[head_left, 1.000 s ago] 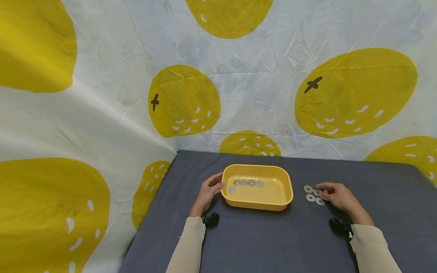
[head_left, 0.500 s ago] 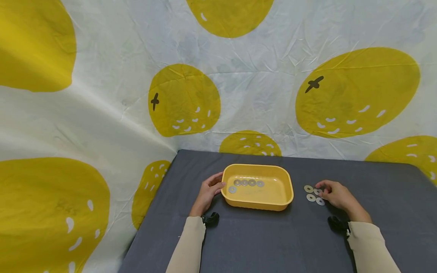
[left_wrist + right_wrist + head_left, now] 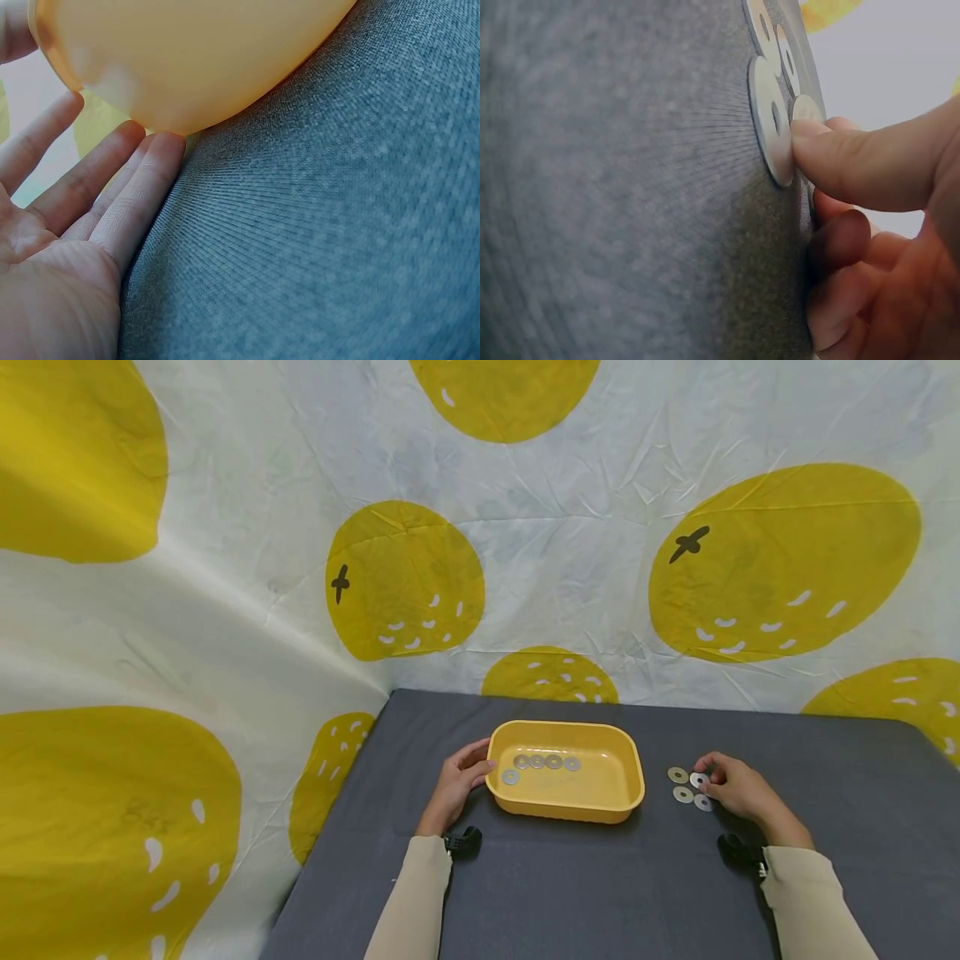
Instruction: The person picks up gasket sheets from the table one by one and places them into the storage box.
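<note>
From the head view, I sit at a dark grey table (image 3: 585, 877) with a yellow tray (image 3: 633, 781) at its middle; five metal washers lie inside it, four in a row (image 3: 546, 762) and one (image 3: 511, 777) just in front of their left end. My left hand (image 3: 459, 781) rests against the tray's left wall exactly as it did a second ago, fingers straight and relaxed. To the tray's right lie four loose washers (image 3: 681, 794), and my right hand (image 3: 738, 789) has drawn slightly in over them since a second ago, its fingers curling toward the washer nearest it (image 3: 697, 780). That small shift looks to me like the start of a pick-up, not a finished one. In the left wrist view, my straight fingertips (image 3: 161, 150) touch the tray's rounded underside (image 3: 195, 52) where it meets the cloth. In the right wrist view, one fingertip (image 3: 814, 139) presses the edge of a washer (image 3: 769, 124) lying flat on the cloth, other washers (image 3: 784, 52) just beyond it; my remaining fingers curl below, and nothing is lifted yet.
</note>
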`<state>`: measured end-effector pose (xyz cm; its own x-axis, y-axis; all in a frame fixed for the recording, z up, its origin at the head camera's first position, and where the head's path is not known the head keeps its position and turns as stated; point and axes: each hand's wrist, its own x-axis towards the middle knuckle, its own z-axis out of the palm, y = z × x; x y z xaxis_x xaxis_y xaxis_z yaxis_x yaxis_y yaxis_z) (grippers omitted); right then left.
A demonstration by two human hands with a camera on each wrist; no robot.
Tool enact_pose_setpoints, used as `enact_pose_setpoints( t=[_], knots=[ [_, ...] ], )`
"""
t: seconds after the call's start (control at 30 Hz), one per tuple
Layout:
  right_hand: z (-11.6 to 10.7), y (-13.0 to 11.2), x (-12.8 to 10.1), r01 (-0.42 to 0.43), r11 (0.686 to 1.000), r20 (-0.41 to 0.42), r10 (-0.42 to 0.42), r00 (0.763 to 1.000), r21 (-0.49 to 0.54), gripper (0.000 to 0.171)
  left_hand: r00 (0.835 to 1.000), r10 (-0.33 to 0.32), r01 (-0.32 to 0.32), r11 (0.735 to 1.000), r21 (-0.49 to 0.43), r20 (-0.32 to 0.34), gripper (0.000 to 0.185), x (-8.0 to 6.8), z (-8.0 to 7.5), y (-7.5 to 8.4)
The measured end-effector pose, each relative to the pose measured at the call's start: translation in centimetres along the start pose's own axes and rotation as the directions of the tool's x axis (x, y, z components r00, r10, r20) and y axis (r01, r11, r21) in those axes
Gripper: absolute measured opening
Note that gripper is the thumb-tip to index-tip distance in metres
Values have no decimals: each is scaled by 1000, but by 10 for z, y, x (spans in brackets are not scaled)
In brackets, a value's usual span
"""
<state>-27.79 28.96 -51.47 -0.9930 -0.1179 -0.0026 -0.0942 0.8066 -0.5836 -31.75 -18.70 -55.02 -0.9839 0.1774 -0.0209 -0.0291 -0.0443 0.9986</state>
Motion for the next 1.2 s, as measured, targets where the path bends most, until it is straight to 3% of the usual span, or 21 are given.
enact_pose_setpoints(
  t=[0.67, 0.97, 1.2],
  knots=[
    [-2, 2, -5, 42, 998, -26, -41, 999, 37, 29, 1000, -3, 3, 1000, -4, -2, 53, -1, 1, 1],
    [-2, 2, -6, 7, 999, -28, -6, 1000, 39, 29, 1000, -11, 11, 1000, -1, -8, 52, -2, 2, 3],
    [-7, -1, -6, -21, 994, -14, 22, 1000, 109, 36, 1000, -1, 1, 1000, -7, 2, 52, -1, 1, 4]
  ],
)
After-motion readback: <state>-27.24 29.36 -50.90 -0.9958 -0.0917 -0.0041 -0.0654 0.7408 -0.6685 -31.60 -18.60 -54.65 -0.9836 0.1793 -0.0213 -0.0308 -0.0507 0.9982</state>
